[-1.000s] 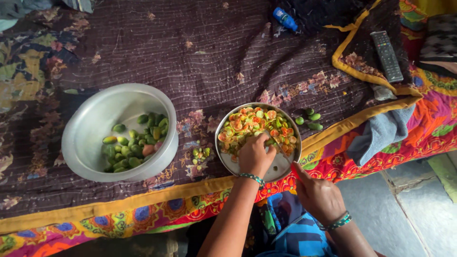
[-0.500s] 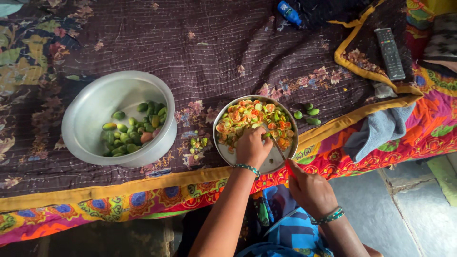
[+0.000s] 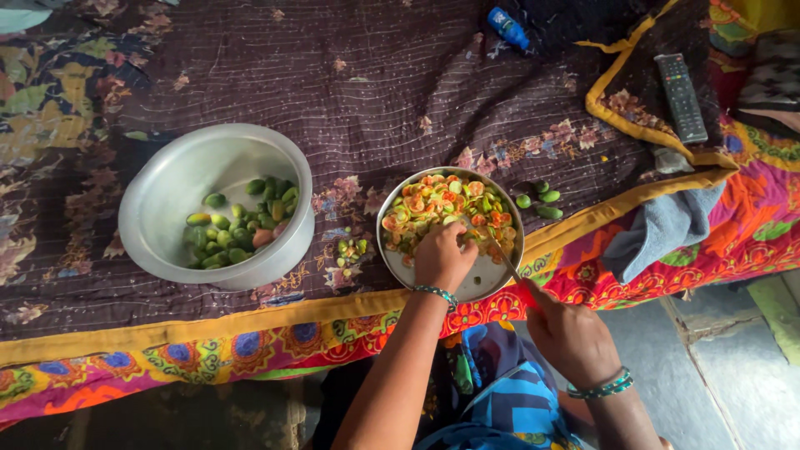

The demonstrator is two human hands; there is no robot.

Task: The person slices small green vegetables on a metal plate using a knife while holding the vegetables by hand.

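The left hand [image 3: 442, 258] is seen curled, fingertips pressed on a small green fruit in the round steel plate [image 3: 482, 279] of orange-green slices [image 3: 437, 208]. The right hand [image 3: 571, 337] is clamped on a red-handled knife [image 3: 508, 267], whose blade is angled up-left towards that fruit. Whole green fruits [image 3: 237, 229] are held in the large steel bowl [image 3: 167, 187] further left on the quilted bed.
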